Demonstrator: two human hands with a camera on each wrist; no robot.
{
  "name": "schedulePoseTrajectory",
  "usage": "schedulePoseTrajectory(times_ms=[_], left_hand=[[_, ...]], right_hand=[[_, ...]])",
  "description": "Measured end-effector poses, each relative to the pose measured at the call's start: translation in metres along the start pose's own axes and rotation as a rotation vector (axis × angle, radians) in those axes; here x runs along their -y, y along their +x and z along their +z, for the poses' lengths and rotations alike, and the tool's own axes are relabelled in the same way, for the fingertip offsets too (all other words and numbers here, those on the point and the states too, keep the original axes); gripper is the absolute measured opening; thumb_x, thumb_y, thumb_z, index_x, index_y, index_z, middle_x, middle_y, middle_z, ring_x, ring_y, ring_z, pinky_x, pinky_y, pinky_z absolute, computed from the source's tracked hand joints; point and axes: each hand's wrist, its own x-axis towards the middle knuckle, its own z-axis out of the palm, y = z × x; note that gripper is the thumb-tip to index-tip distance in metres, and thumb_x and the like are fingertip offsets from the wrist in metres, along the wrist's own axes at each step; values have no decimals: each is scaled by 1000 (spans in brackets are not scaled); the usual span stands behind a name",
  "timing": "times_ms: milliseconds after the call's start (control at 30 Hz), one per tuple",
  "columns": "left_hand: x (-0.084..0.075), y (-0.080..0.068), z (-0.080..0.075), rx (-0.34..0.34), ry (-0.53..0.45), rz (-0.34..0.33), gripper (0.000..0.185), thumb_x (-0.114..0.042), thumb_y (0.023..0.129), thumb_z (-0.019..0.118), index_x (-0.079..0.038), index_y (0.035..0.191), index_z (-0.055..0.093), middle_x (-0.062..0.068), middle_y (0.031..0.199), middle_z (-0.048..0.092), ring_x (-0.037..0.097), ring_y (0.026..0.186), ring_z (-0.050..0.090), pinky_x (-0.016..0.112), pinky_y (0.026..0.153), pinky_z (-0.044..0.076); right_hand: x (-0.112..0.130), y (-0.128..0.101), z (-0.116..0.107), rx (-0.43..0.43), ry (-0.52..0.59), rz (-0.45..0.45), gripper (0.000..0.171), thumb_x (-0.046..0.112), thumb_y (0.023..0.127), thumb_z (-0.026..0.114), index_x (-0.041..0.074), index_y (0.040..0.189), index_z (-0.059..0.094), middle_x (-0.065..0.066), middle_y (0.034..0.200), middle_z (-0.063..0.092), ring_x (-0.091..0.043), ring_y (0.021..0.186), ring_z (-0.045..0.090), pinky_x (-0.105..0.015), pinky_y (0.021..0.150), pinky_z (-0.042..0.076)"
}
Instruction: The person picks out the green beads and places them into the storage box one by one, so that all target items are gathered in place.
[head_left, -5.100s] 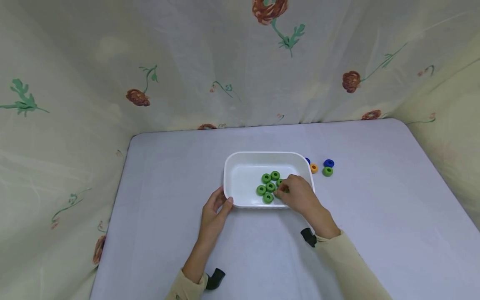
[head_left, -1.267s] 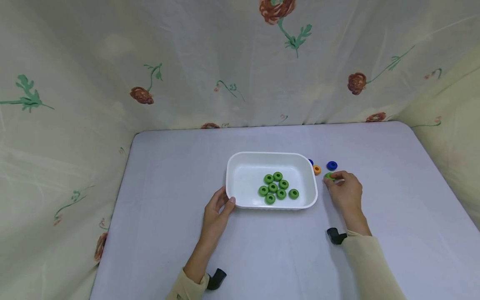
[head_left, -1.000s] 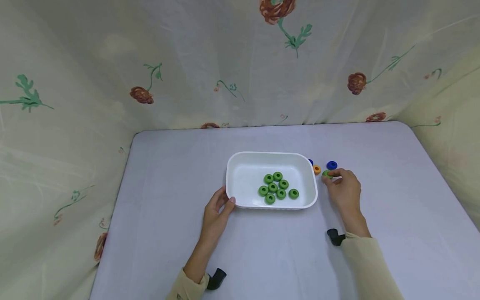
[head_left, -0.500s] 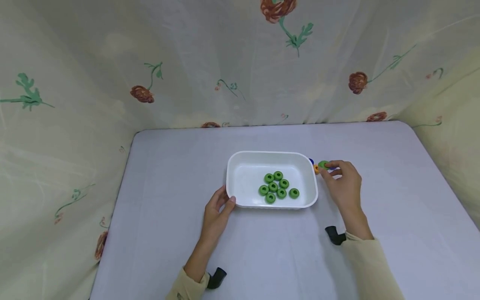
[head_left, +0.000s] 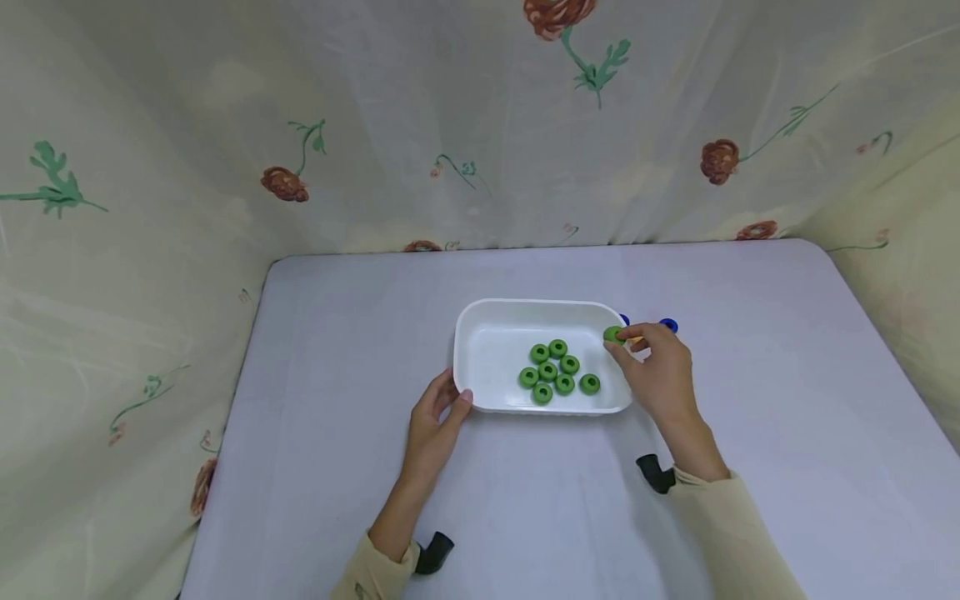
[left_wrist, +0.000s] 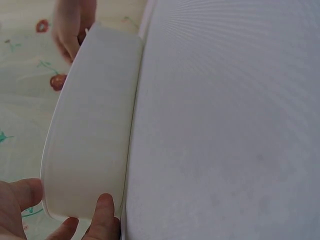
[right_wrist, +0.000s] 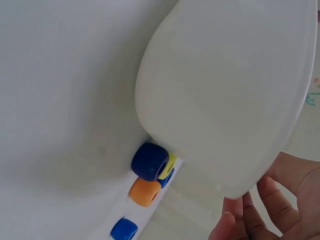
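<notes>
A white tray (head_left: 491, 354) stands on the table with several green ring-shaped beads (head_left: 547, 372) loosely grouped in its right half. My left hand (head_left: 431, 429) grips the tray's near left corner, thumb at the rim and fingers against the outer wall (left_wrist: 90, 125). Over the tray's far right corner, my right hand (head_left: 660, 375) pinches another green bead (head_left: 612, 334) between thumb and fingertips. The tray wall hides that bead in the right wrist view, where part of the right hand (right_wrist: 280, 205) shows beside the rim.
Right of the tray lie a blue bead (head_left: 670, 325), an orange bead (right_wrist: 145, 192), a dark blue bead (right_wrist: 150, 161) and a yellow bead (right_wrist: 169, 166), some partly hidden in the head view. A flower-patterned curtain (head_left: 375, 125) hangs behind the table (head_left: 337, 350).
My right hand left a green bead in the tray, then picked up another from the table right of it and carried it left over the rim. My left hand kept its grip.
</notes>
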Motion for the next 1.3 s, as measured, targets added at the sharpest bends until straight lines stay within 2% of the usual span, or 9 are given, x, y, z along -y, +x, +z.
schedulePoseTrajectory(times_ms=[300,600,800,933,1300], left_hand=[[2,1,-1,-8,18,1,58,-20,99,63,-10,152,42,14,151,50,29,140,50,25,106,53],[0,1,0,-9,17,-7,57,-19,99,64,-11,151,43,13,149,52,28,139,51,26,106,54],[2,1,0,-6,21,11,56,-19,99,63,-8,150,43,15,148,52,29,137,52,28,106,55],[1,1,-1,-4,12,5,56,-19,99,64,-10,151,43,14,149,52,28,138,52,27,105,55],[1,1,0,-8,6,4,57,-18,98,64,-10,151,43,14,148,52,28,137,52,22,103,55]], right_hand=[[6,2,8,107,-76,-107,21,15,90,75,0,104,71,-21,106,70,-37,99,62,-49,84,53],[10,2,16,177,-217,-182,15,11,87,77,1,96,73,-21,109,72,-39,101,63,-53,86,54],[9,0,22,151,-304,-241,10,8,83,79,2,89,74,-18,98,73,-37,91,64,-50,77,53],[9,2,23,151,-338,-262,9,9,82,79,3,88,74,-15,94,74,-34,89,64,-49,76,53],[9,1,26,170,-390,-254,12,13,82,80,5,90,77,-14,93,76,-31,82,60,-44,70,49]])
